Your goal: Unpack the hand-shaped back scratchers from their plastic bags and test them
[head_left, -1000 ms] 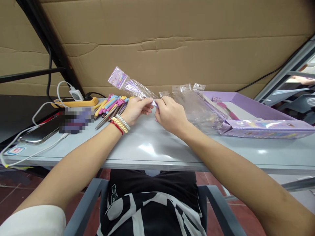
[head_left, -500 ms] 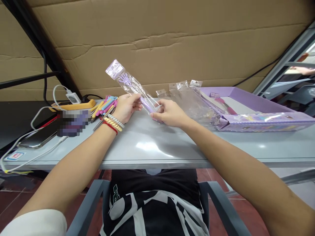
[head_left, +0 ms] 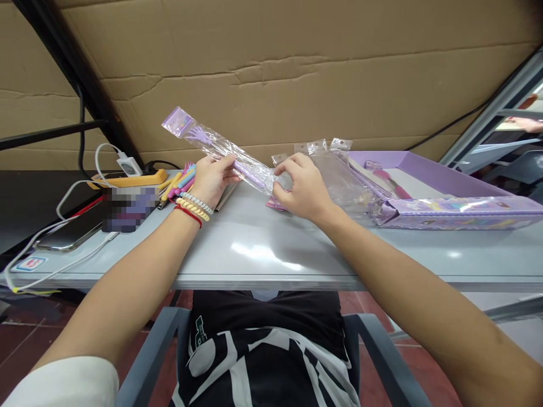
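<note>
A clear plastic sleeve with a purple header holds a purple stick with a hand-shaped end (head_left: 199, 135), tilted up to the left above the table. My left hand (head_left: 214, 180) pinches its middle, thumb on top. At the sleeve's lower right end, my right hand (head_left: 299, 186) has thumb and forefinger curled together on the clear plastic. A small pink printed piece (head_left: 275, 204) shows below my right fingertips. Beside my left wrist lie several colourful sticks (head_left: 180, 182), partly hidden by that hand. Clear empty sleeves (head_left: 339, 175) are piled to the right of my right hand.
An open purple box (head_left: 458, 212) with a pink item inside stands at the right. On the left are a phone (head_left: 70, 232), a pixelated object (head_left: 129, 210), a yellow power strip (head_left: 127, 179) and white cables. Cardboard (head_left: 297, 73) rises behind the grey table (head_left: 254, 257).
The sleeve's header end has swung left and its purple print now shows. My left hand has shifted slightly left. My right hand has arched up, and a pink piece has come into view beneath it.
</note>
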{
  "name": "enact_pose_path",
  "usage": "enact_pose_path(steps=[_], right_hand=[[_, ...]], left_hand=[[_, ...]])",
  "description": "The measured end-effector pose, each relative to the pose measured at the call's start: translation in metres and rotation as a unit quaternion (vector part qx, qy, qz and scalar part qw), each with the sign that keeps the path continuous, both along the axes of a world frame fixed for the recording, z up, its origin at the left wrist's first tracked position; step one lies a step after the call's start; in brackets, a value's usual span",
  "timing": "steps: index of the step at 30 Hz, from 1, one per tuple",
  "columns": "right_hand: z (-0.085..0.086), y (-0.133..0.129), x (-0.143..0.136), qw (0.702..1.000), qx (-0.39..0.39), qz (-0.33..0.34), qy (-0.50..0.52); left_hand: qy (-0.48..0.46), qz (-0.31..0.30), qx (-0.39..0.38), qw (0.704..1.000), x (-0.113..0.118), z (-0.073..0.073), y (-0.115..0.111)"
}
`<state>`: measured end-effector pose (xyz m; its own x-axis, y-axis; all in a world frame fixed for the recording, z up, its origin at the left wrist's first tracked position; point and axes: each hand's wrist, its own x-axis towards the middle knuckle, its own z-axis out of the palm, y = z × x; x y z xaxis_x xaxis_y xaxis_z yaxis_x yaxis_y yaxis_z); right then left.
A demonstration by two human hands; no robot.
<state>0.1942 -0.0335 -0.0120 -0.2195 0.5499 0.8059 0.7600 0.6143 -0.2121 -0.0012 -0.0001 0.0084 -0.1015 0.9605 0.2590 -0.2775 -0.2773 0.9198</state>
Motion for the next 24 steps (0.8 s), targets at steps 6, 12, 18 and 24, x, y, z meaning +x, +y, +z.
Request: enact_pose_path(steps=[6, 12, 18, 24], right_hand=[[-0.002, 0.006, 0.007, 0.999, 0.032, -0.002, -0.042], [-0.007, 0.011, 0.006, 1.0, 0.013, 0.012, -0.019], [-0.009, 0.013, 0.005, 0.999, 0.02, 0.041, -0.002], [-0.009, 0.01, 0.002, 0.999, 0.015, 0.052, -0.002]], left_hand=[[-0.023, 0.009, -0.017, 1.0, -0.008, -0.001, 0.007], [-0.041, -0.015, -0.006, 0.999, -0.005, -0.003, 0.006], [-0.033, -0.04, 0.01, 0.999, -0.004, 0.0, 0.002], [-0.033, -0.031, 0.01, 0.999, -0.002, 0.0, 0.0]])
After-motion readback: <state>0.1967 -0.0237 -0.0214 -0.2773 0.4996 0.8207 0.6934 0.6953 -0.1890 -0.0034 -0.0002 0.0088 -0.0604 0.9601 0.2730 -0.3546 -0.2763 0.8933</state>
